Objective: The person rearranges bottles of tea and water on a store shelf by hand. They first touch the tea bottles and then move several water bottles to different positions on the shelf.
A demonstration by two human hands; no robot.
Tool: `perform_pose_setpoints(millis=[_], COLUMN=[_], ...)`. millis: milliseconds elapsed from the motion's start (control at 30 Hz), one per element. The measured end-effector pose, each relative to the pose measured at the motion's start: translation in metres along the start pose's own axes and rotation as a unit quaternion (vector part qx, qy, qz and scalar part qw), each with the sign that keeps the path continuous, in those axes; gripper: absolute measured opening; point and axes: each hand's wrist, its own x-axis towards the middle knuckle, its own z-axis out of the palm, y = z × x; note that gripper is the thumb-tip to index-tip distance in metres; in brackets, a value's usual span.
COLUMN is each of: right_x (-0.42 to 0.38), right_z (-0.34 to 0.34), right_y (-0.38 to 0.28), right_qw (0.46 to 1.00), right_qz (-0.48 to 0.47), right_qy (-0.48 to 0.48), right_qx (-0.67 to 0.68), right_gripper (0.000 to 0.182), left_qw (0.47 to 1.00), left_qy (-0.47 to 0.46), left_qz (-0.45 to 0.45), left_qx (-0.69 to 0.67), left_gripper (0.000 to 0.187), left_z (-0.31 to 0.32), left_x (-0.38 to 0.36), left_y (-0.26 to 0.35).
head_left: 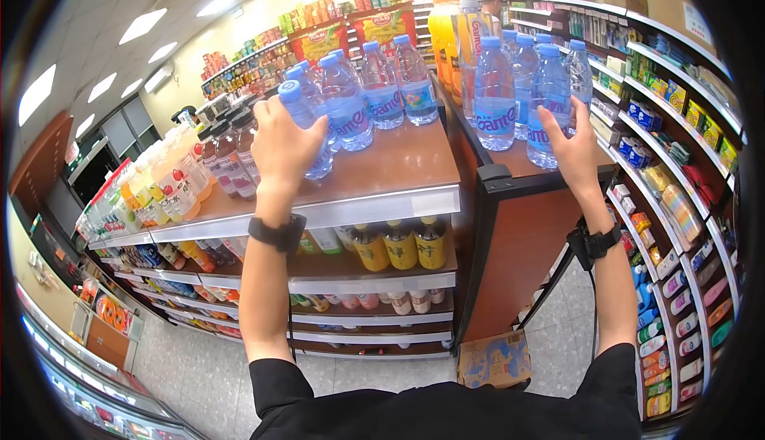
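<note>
My left fingers point(317, 131) curl around a water bottle point(303, 108) on the brown shelf top point(406, 170); my right fingers point(549, 126) clasp another bottle point(549, 85) on the adjoining stand point(516, 166). Both look smooth, weighty, thin-walled: best held mid-body, without squeezing hard.

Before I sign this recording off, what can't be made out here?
In the head view:
Left-hand bottle: left side, covered by the left hand.
Right-hand bottle: part of its label, behind the right hand.
Rear bottles: partly blocked by front bottles.
Right-wall shelf goods: most print too small.
</note>
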Motion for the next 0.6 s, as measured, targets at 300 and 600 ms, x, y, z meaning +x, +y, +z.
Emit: perform_pose_setpoints(millis=[300,600], right_x=[0.001,0.000], right_z=[-0.004,-0.002], right_y=[-0.009,0.000], right_qw=[0.995,0.998], right_qz=[0.022,0.006], right_qy=[-0.043,-0.040], right_qx=[0.086,0.054], right_gripper=[0.063,0.062], left_qw=[0.987,0.938], left_qy=[0.036,0.332], left_qz=[0.069,-0.025], left_qx=[-0.140,-0.093], left_gripper=[0.060,0.060], left_z=[-0.013,-0.116], left_x=[-0.029,-0.019], left_y=[-0.011,-0.078])
